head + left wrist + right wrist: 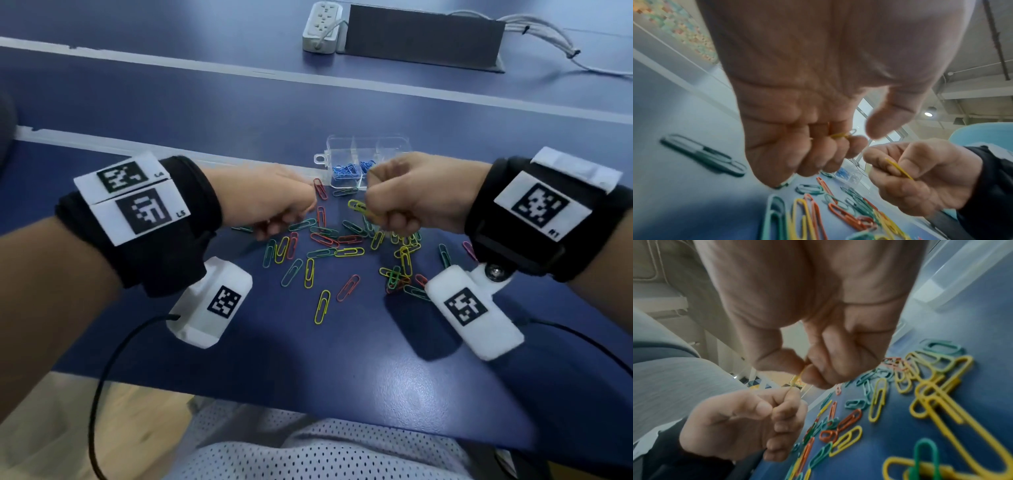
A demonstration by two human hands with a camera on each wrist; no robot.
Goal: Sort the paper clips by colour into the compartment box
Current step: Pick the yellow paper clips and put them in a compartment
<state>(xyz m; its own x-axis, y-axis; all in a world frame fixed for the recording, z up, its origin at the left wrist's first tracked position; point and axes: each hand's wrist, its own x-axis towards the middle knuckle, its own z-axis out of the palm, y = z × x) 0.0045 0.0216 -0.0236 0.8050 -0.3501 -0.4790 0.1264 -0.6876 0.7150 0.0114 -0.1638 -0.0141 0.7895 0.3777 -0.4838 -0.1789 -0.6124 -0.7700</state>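
The tabletop [171, 113] is smooth blue with a faint sheen. The compartment box [342, 144] is clear glossy plastic. The paper clips [322, 306] look colour-coated and smooth. Black cloth wristbands [191, 192] carry white matt tags [137, 202].

Blue table [342, 342], scattered paper clips [322, 306], clear compartment box [368, 147], power strip [322, 27]

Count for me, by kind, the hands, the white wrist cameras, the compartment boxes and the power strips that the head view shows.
hands: 2, the left hand and the right hand
white wrist cameras: 2
compartment box: 1
power strip: 1
Total: 6
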